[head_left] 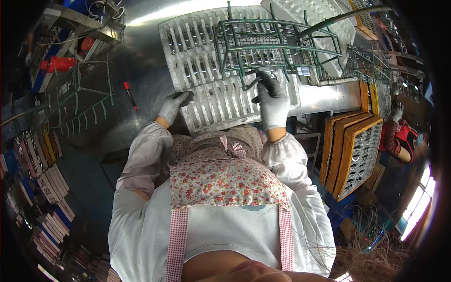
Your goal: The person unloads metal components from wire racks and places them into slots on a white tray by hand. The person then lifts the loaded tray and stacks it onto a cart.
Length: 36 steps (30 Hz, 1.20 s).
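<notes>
My left hand [173, 107], in a whitish glove with darkened fingertips, is at the left edge of a pale slotted tray [213, 104]. Its fingers point right and look slightly apart, with nothing visible in them. Over the tray's right part, my right hand [273, 104], gloved alike, reaches up to a green wire rack [277, 48]. Thumb and bent fingers are apart beside a dark hooked end of the rack; whether they touch it is unclear. Small shiny metal pieces show in the slots of the tray's far rows.
A second slotted tray [336, 28] lies behind the rack. Wooden-framed trays [353, 152] stand at the right, near a co-worker's red garment [405, 141]. A red marker [130, 96] lies on the metal table [143, 61]. Another green wire rack [80, 89] is at the left.
</notes>
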Tool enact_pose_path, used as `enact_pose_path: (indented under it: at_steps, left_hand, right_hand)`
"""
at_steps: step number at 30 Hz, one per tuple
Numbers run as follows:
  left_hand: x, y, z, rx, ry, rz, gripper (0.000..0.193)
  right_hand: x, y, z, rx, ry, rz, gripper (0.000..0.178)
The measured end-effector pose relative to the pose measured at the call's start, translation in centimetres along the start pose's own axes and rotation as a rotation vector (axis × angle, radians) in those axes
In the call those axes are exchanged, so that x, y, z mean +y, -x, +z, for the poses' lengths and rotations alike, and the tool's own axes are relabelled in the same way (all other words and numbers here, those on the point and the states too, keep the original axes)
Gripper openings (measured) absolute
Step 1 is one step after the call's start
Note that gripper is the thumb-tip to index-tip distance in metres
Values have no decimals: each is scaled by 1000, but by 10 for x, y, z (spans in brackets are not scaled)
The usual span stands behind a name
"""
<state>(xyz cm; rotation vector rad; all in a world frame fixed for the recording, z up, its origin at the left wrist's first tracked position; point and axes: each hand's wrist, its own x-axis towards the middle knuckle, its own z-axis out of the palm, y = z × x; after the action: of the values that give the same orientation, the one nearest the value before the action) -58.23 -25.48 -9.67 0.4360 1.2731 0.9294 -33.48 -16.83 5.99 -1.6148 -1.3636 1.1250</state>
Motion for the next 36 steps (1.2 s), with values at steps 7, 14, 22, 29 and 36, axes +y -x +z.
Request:
enact_pose_path:
  at_steps: [7,14,22,29,36]
  left_hand:
    - [-9,-21,-12,61,-681,19,36]
    - [8,-71,-36,277,-1856,664,37]
    - [-14,-82,-59,155,-2049,679,23]
    - [-69,-4,-36,173,-1855,569,19]
    - [-113,7,4,346,-1157,58,29]
  right_hand:
    - [1,10,-19,152,862,-145,26]
    - [138,46,-13,-499,1276,-21,32]
    - [213,42,-8,-615,1405,-247,42]
    - [255,14,-50,-472,892,-87,34]
    - [211,-6,-38,-855,1446,-225,25]
